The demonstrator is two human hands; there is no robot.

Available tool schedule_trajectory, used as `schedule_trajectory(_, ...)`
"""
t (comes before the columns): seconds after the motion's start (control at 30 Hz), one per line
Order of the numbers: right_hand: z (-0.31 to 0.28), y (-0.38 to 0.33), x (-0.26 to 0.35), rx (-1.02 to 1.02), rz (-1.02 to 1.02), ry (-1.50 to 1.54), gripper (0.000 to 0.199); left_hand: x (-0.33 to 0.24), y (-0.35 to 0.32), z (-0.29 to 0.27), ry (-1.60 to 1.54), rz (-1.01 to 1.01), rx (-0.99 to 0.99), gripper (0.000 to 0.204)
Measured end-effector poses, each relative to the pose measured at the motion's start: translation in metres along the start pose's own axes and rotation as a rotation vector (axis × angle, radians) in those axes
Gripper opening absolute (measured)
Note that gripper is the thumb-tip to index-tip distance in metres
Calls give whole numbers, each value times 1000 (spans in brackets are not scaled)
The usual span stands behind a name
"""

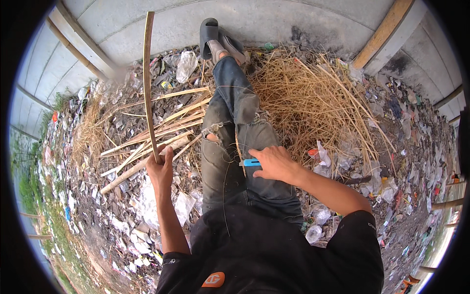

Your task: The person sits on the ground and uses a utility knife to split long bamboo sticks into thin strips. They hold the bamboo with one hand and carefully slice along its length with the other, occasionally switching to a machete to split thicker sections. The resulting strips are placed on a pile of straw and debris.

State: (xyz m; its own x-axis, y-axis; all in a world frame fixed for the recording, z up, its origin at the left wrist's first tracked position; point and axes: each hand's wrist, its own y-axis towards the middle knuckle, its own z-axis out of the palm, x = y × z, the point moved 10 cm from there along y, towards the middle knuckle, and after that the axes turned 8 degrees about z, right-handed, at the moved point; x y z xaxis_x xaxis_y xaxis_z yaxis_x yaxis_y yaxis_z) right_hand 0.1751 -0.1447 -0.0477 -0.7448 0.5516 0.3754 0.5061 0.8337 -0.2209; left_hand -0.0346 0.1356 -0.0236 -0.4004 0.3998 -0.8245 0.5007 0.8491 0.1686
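My left hand (160,169) is closed on the lower end of a long bamboo strip (148,78), which stands up and away from me toward the wall. In my right hand (275,164), over my thigh, is a blue utility knife (251,162) pointing left. Its blade is too small to make out clearly. A thin sliver of bamboo (238,142) lies along my jeans by the knife. Left of my legs lie several split bamboo strips (169,126). A thicker round bamboo piece (128,177) lies next to my left hand.
My crossed legs (227,122) stretch toward a grey concrete wall (274,22), with grey clogs on the feet. A heap of thin bamboo shavings (303,98) lies to their right. Plastic scraps and litter (142,206) cover the ground. Posts (384,32) lean at the wall.
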Motion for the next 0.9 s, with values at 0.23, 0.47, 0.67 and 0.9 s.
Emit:
schedule_trajectory(0.23,3,5,-44,-280,24,240,40,11,-7,-4,-7,-27,-5,44)
schedule_trajectory(0.47,-21,-6,-52,-373,32,362,43,20,-9,0,12,-43,-3,43)
schedule_trajectory(0.67,-15,15,-53,-414,47,249,29,9,-13,11,-48,-55,25,45)
schedule_trajectory(0.9,-127,12,-145,-996,449,442,31,21,-11,0,13,-39,1,47)
